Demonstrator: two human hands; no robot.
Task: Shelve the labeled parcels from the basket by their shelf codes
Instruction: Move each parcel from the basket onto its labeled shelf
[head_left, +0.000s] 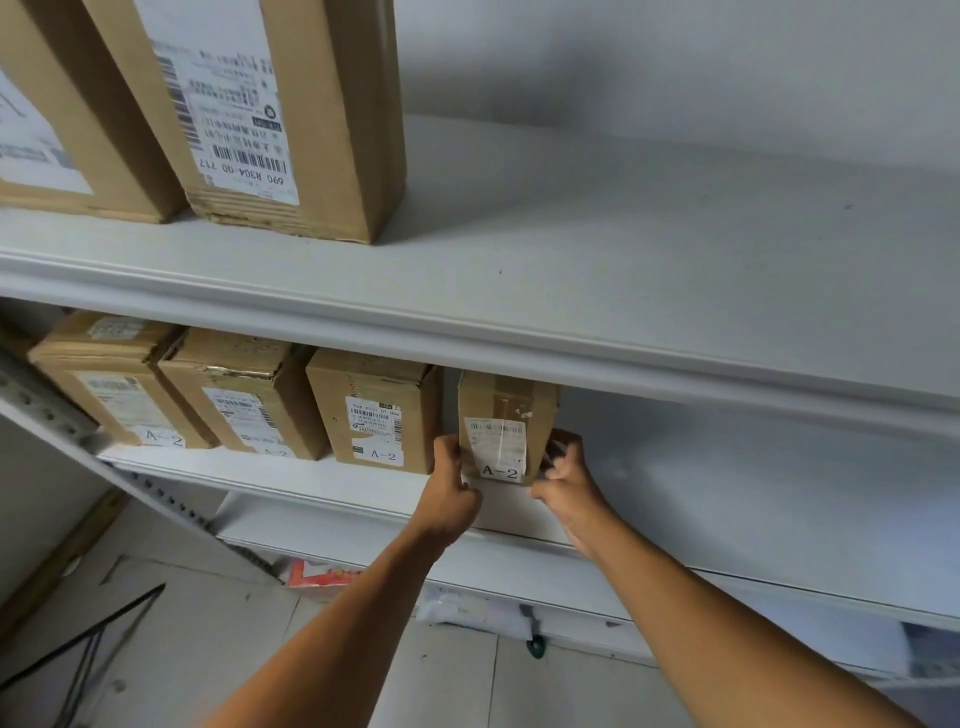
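A small cardboard parcel (506, 421) marked "A-2" stands upright on the middle shelf (322, 480), at the right end of a row. My left hand (451, 493) grips its lower left edge and my right hand (563, 480) grips its lower right corner. To its left stand three more cardboard parcels: one (376, 410) close beside it and another (119, 384) at the far left both show "A-2", and the one between them (244, 395) has its code partly cut off. The basket is out of sight.
The upper shelf (571, 291) carries two tall cardboard boxes (270, 109) at the left, bare white board to their right. The middle shelf stretches bare to the right of the held parcel. Below, a lower shelf holds a red-and-white package (317, 574). A perforated upright (156, 493) slants at left.
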